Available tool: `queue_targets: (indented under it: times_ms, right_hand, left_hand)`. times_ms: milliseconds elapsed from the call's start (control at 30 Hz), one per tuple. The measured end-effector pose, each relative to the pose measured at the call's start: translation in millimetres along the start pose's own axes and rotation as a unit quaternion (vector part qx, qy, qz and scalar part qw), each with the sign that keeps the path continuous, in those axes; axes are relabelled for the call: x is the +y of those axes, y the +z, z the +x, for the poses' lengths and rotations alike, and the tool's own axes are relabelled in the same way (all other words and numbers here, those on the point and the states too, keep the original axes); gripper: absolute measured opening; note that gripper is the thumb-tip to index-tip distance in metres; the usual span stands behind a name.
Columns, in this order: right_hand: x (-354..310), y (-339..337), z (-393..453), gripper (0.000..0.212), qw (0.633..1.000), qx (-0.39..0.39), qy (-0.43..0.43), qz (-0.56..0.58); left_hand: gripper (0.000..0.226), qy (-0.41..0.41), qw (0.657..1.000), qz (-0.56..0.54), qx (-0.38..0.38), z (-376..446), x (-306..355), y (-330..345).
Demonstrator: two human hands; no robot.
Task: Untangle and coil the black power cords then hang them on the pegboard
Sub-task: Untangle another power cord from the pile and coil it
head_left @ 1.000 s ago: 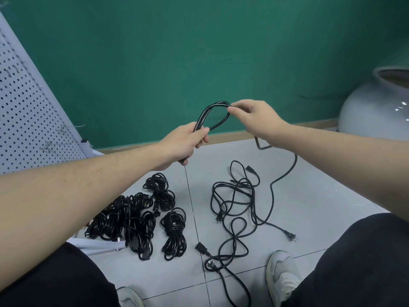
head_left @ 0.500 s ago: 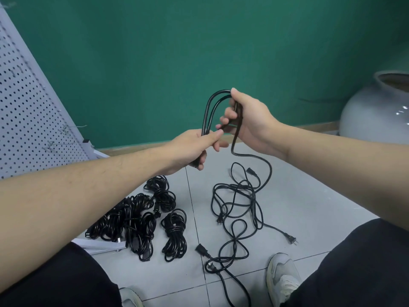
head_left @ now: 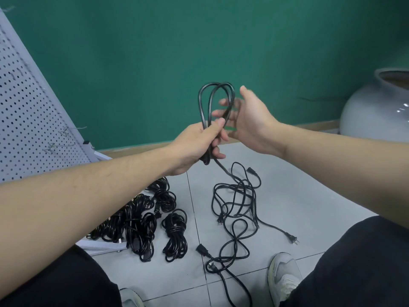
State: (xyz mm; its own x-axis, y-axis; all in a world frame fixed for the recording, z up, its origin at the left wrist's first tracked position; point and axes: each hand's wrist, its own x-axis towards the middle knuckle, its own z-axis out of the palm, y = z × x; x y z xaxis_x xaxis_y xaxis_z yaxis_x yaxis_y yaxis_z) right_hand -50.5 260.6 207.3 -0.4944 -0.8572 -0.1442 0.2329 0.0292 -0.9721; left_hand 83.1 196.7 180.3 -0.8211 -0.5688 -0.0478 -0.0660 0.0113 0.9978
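My left hand (head_left: 197,145) grips a black power cord (head_left: 204,103) folded into two upright loops above the fist. The cord's free length drops from the fist to a loose tangle of cords (head_left: 238,204) on the grey tile floor. My right hand (head_left: 247,118) hovers just behind the loops, fingers spread and blurred, holding nothing. Several coiled cords (head_left: 141,220) lie in a pile at the lower left. The white pegboard (head_left: 24,111) leans at the left, with metal hooks (head_left: 66,138) sticking out.
A green wall stands behind. A large grey ceramic jar (head_left: 376,107) sits at the right edge. My knees in black trousers and a grey shoe (head_left: 284,278) frame the bottom. Loose plugs (head_left: 292,237) lie on the tiles.
My right hand brought the cord back to my left hand and let go, adding a second loop. It now stands open behind the loops. The slack on the floor shortened.
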Motion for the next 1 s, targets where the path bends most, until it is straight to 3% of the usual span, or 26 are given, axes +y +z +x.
queue_targets:
  times_ms: [67, 200, 300, 367, 467, 533, 667, 733, 900, 1000]
  right_hand:
    - [14, -11, 1, 0.045, 0.987, -0.079, 0.011, -0.141]
    - [36, -21, -10, 0.037, 0.872, -0.24, 0.051, -0.423]
    - [41, -22, -14, 0.019, 0.83, -0.279, 0.074, -0.478]
    - [40, -26, -12, 0.029, 0.819, -0.268, 0.096, -0.497]
    - [32, -35, -8, 0.043, 0.83, -0.227, 0.098, -0.5]
    - [25, -42, -7, 0.041, 0.84, -0.215, 0.086, -0.491]
    - [15, -52, -7, 0.029, 0.92, -0.187, 0.066, -0.339]
    - [12, -49, -7, 0.027, 0.942, -0.174, 0.036, -0.285]
    - [12, -35, -8, 0.026, 0.949, -0.094, -0.084, -0.289]
    - [11, -31, -8, 0.024, 0.942, -0.05, -0.115, -0.31]
  left_hand:
    - [0.041, 0.015, 0.999, -0.035, 0.037, 3, 6, -2]
    - [0.039, 0.022, 0.994, -0.046, 0.096, 7, 17, -8]
    - [0.042, 0.029, 0.99, 0.016, 0.138, 11, 16, -16]
    - [0.045, 0.029, 0.983, 0.072, 0.169, 13, 14, -23]
    - [0.042, 0.001, 0.971, 0.135, 0.198, 14, 9, -31]
    - [0.038, -0.021, 0.965, 0.164, 0.205, 16, 6, -37]
    - [0.04, -0.053, 0.955, 0.216, 0.198, 15, 5, -50]
    - [0.045, -0.074, 0.954, 0.233, 0.176, 13, 3, -53]
    - [0.061, -0.099, 0.956, 0.251, 0.114, 6, 0, -43]
    - [0.059, -0.067, 0.961, 0.263, 0.043, 5, 4, -34]
